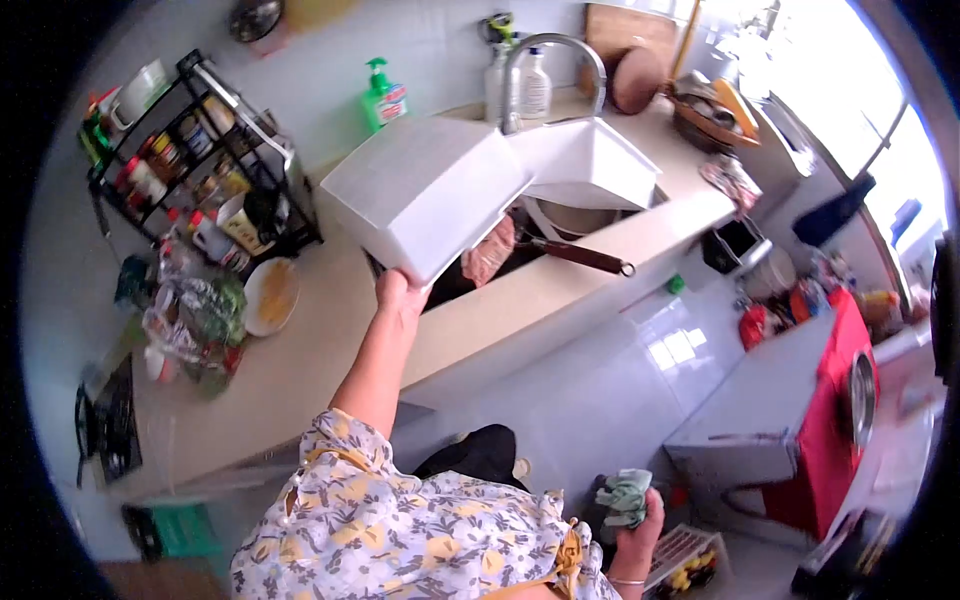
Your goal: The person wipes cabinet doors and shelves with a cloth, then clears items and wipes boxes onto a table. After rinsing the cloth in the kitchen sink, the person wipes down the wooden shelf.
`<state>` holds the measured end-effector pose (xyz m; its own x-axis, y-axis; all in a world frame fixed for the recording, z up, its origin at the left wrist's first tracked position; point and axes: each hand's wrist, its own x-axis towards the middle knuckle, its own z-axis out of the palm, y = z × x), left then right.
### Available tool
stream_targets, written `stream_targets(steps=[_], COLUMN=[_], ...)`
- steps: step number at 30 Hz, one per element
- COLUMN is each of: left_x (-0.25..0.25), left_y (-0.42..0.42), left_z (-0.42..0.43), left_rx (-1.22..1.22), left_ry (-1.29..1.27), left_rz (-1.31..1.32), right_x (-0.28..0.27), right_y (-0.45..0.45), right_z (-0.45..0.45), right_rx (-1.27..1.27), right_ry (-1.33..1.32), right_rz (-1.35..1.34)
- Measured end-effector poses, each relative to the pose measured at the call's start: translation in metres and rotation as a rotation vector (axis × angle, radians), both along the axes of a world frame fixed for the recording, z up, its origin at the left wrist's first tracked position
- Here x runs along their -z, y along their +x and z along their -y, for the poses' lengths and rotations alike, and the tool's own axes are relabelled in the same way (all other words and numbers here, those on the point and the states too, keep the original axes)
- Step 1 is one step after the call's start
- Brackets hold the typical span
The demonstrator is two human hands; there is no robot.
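My left hand [402, 292] is closed on the lower edge of a large white plastic bin [425, 190], shaped like a drawer. The bin rests tilted across the sink, its far end below the curved metal faucet [590, 50]. Under it, in the dark sink, lie a piece of raw-looking meat [490, 252] and a pan [575, 216] whose brown handle [590, 257] sticks out over the counter edge. Low on the right, away from the counter, my right hand [650, 520] grips a bunched pale green cloth [625, 496].
A black spice rack [200, 160], a plate [272, 297] and bagged greens [205, 310] stand on the left counter. A green soap bottle [383, 98] is behind the bin. At right are a basket [712, 125] and a cabinet with a red cover [840, 400]. A crate [685, 565] sits low.
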<state>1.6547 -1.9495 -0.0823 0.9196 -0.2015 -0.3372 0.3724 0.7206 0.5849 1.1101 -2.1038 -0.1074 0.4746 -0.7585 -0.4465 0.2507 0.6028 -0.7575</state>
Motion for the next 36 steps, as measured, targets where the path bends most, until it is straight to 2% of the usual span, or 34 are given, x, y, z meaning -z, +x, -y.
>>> stream_targets(steps=[2, 4, 5, 6, 7, 8, 10, 12, 13, 14, 19, 22, 24, 25, 28, 30, 32, 36], left_x=[-0.033, -0.063, -0.088, -0.079, -0.068, -0.086, -0.089, -0.108, -0.103, -0.114, -0.145, -0.153, -0.160, -0.162, -0.165, -0.168, -0.162, -0.144], left_y=[-0.011, -0.027, -0.040, -0.039, -0.040, -0.047, -0.054, -0.063, -0.062, -0.060, -0.055, -0.060, -0.064, -0.068, -0.090, -0.091, -0.089, -0.075], left_z=[0.010, 0.018, 0.030, 0.025, 0.029, 0.039, 0.041, 0.044, 0.038, 0.043, 0.052, 0.058, 0.070, 0.077, 0.103, 0.124, 0.136, 0.123], left_rx=[-0.055, -0.076, -0.155, 0.010, -0.061, -0.128, -0.093, -0.171, -0.105, -0.172, -0.179, -0.214, -0.254, -0.261, -0.356, -0.413, -0.426, -0.489], left_ry=[-0.149, -0.119, -0.208, -0.410, -0.355, -0.302, -0.443, -0.410, -0.511, -0.517, -0.778, -0.831, -0.908, -0.916, -0.960, -1.000, -0.998, -0.993], left_rz=[-0.092, -0.181, -0.209, -0.077, -0.174, -0.262, -0.222, -0.245, -0.171, -0.234, -0.324, -0.327, -0.346, -0.325, -0.278, -0.224, -0.233, -0.146], right_x=[-0.010, -0.045, -0.039, -0.040, -0.042, -0.056, -0.066, -0.069, -0.072, -0.072, -0.102, -0.104, -0.109, -0.113, -0.131, -0.141, -0.157, -0.171], right_y=[0.028, 0.073, 0.086, 0.097, 0.104, 0.122, 0.161, 0.183, 0.198, 0.211, 0.296, 0.345, 0.379, 0.392, 0.441, 0.468, 0.486, 0.517], right_z=[0.052, 0.084, 0.105, 0.122, 0.136, 0.146, 0.172, 0.196, 0.210, 0.226, 0.291, 0.331, 0.353, 0.364, 0.382, 0.401, 0.408, 0.415], right_rx=[-0.076, -0.142, -0.162, -0.166, -0.148, -0.145, -0.135, -0.120, -0.093, -0.128, -0.179, -0.258, -0.300, -0.385, -0.478, -0.557, -0.616, -0.995], right_ry=[-0.052, -0.059, -0.069, -0.083, -0.092, -0.118, -0.150, -0.179, -0.160, -0.204, -0.332, -0.502, -0.677, -0.657, -1.175, -1.388, -1.406, -1.534], right_rz=[-0.022, -0.009, 0.015, 0.034, 0.019, -0.001, -0.018, -0.068, -0.059, -0.048, -0.068, 0.037, 0.018, -0.020, 0.084, 0.103, 0.120, 0.077])
